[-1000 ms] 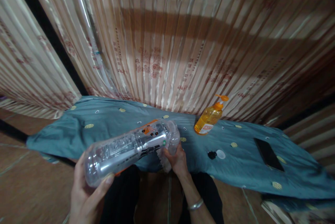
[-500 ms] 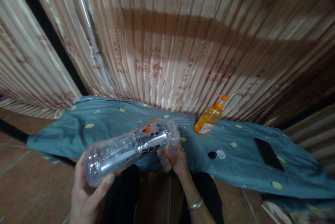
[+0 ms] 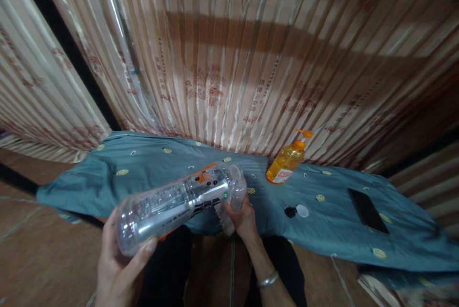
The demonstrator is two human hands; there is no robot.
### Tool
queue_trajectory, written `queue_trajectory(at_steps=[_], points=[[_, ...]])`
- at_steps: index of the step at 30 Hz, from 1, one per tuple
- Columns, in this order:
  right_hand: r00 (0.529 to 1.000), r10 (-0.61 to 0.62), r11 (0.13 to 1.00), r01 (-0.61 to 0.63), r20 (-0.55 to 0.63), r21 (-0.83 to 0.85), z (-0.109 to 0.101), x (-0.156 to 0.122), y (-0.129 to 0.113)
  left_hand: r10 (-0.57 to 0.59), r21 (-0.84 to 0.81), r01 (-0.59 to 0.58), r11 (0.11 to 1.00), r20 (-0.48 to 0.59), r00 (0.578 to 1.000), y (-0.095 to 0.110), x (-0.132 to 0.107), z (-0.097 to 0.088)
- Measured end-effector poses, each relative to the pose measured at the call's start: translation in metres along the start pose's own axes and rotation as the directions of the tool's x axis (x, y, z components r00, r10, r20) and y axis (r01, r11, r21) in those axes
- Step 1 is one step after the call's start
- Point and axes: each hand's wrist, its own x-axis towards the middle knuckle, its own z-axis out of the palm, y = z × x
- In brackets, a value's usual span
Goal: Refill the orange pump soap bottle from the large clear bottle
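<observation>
A clear plastic bottle (image 3: 179, 202) with an orange and black label lies nearly level in front of me. Its base rests in my left hand (image 3: 120, 266), whose fingers wrap round it. At the neck end, my right hand (image 3: 243, 219) is closed on the bottle, with something pale and bristly just below the neck whose nature I cannot make out. A bangle sits on my right wrist.
A teal cloth (image 3: 143, 173) covers the low surface ahead. On it stand an orange pump bottle (image 3: 286, 163), a black cap (image 3: 289, 212) beside a white cap (image 3: 303, 211), and a dark phone (image 3: 368, 212) at right. Striped curtains (image 3: 233, 58) hang behind.
</observation>
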Motion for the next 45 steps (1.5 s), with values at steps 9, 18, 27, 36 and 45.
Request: queue_trajectory(at_steps=[9, 18, 27, 36, 45], points=[[0.999, 0.006, 1.0, -0.005, -0.036, 0.022, 0.006, -0.001, 0.003, 0.03, 0.005, -0.03, 1.0, 0.025, 0.999, -0.009, 0.004, -0.006], [1.0, -0.022, 0.999, 0.022, -0.012, -0.023, 0.001, 0.0, 0.002, 0.008, -0.004, -0.008, 1.0, 0.026, 1.0, -0.004, 0.004, -0.004], [1.0, -0.02, 1.0, 0.02, 0.002, 0.005, 0.003, 0.001, 0.004, 0.034, 0.032, -0.035, 0.999, 0.027, 0.999, -0.001, -0.001, -0.002], [1.0, 0.017, 1.0, -0.018, -0.017, -0.009, 0.005, 0.0, 0.002, -0.011, -0.036, 0.012, 0.999, 0.028, 1.0, -0.006, 0.006, -0.005], [1.0, 0.015, 0.999, -0.014, 0.016, -0.043, -0.002, 0.001, -0.002, 0.011, -0.006, -0.011, 1.0, 0.007, 1.0, -0.004, 0.001, -0.002]])
